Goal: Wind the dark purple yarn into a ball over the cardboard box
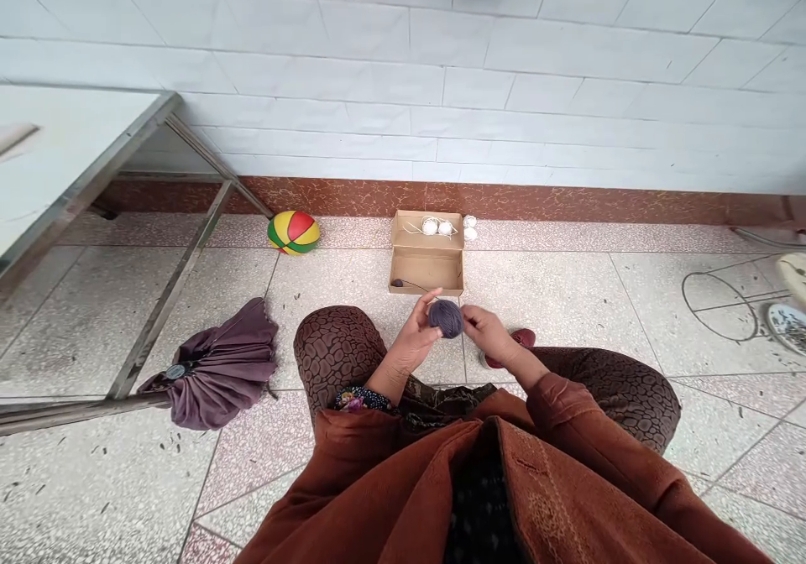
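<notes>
On my feed: white tiled wall [353, 52] across the top, terrazzo floor [567, 295] below. Metal-framed table [69, 144] upper left. Loosely folded mauve umbrella [220, 371] on the floor, lower left. Open cardboard box [431, 263] mid-frame, close to the wall base. Red-yellow-green ball [294, 232] left of the box, by a table leg. I have both hands just below the box: left hand [412, 339] cups the purple-grey yarn ball [446, 318], fingers and thumb around its left side; right hand [488, 331] has fingertips pressed together at its right edge, can't tell whether yarn is pinched there. White yarn balls [430, 226]: two in the box's upper half, more just outside its right edge. Small dark yarn ball [396, 283] in the box's lower-left corner, thin strand [416, 284] running rightward from it.
</notes>
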`<state>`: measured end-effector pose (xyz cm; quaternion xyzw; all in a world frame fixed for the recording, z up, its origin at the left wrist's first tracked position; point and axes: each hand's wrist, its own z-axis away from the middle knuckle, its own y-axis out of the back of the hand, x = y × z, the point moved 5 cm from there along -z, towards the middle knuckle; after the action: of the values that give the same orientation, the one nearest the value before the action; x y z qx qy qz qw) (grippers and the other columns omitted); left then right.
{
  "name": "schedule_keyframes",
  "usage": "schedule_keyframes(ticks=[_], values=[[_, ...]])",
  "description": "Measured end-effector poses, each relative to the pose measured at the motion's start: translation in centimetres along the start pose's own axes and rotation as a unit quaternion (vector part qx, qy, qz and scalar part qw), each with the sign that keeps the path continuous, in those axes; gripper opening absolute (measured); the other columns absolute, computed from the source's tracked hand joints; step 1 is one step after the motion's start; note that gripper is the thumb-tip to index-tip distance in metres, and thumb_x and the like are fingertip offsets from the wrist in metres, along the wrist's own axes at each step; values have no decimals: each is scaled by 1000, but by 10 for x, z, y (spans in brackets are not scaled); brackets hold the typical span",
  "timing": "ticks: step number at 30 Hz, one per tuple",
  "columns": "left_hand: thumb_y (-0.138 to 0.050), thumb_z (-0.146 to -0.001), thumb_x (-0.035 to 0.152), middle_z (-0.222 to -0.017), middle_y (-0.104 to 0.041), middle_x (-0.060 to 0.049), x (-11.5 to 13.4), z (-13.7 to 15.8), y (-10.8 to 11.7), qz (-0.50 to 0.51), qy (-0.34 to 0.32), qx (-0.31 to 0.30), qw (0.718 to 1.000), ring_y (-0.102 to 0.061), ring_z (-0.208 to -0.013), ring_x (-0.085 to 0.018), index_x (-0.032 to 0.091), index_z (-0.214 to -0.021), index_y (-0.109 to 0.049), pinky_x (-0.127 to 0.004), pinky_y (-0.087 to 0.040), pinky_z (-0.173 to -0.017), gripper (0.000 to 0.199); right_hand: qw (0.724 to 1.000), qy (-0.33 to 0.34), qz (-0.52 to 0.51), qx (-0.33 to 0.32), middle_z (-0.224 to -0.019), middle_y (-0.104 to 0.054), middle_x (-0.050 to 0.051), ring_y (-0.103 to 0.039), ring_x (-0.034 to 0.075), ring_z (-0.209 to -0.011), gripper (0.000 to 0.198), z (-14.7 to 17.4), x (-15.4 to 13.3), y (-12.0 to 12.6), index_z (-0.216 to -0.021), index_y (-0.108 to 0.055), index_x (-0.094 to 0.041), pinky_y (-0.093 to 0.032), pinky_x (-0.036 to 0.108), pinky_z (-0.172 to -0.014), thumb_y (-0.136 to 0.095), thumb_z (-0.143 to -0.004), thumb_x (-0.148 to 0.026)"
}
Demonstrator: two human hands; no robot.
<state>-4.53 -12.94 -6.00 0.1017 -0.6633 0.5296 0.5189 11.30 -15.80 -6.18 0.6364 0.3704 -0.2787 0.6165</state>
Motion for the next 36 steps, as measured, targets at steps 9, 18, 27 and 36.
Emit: schedule_keyframes(ticks=[9, 18, 27, 36], values=[[-81, -68, 25, -109, -54, -2, -7, -4, 10, -163, 9, 68, 984, -56, -95, -16, 26, -143, -43, -33, -46, -91, 85, 991, 120, -4, -57, -83, -66, 5, -63, 18, -77, 26, 15, -57, 18, -94, -71, -23, -51, 30, -73, -54, -103, -40], [-86, -65, 39, -113, -57, -5, 9, 10, -15, -70, -14, -33, 997, -55, -102, -20, 27, -145, -47, -33, -43, -94, 90, 995, 33, 0, 94, -79, -68, 5, -64, 20, -79, 32, -9, -8, 35, -83, -68, -22, -52, 33, -77, -55, -100, -45], [-74, -72, 25, -118, -56, -5, 12, 11, 8, -149, -55, 149, 976, -56, -105, -17, 27, -144, -43, -35, -43, -101, 79, 988, 130, -24, -77, -86, -69, 6, -66, 18, -79, 27, 27, -52, -4, -95, -71, -23, -53, 32, -77, -53, -103, -42], [-87, -65, 33, -111, -56, -5, 9, 21, -22, -173, 13, -61, 983, -57, -95, -19, 28, -151, -39, -35, -47, -89, 99, 993, 108, -42, 38, -80, -67, 4, -62, 19, -76, 28, -10, -48, 40, -86, -71, -23, -50, 32, -73, -61, -97, -47]])
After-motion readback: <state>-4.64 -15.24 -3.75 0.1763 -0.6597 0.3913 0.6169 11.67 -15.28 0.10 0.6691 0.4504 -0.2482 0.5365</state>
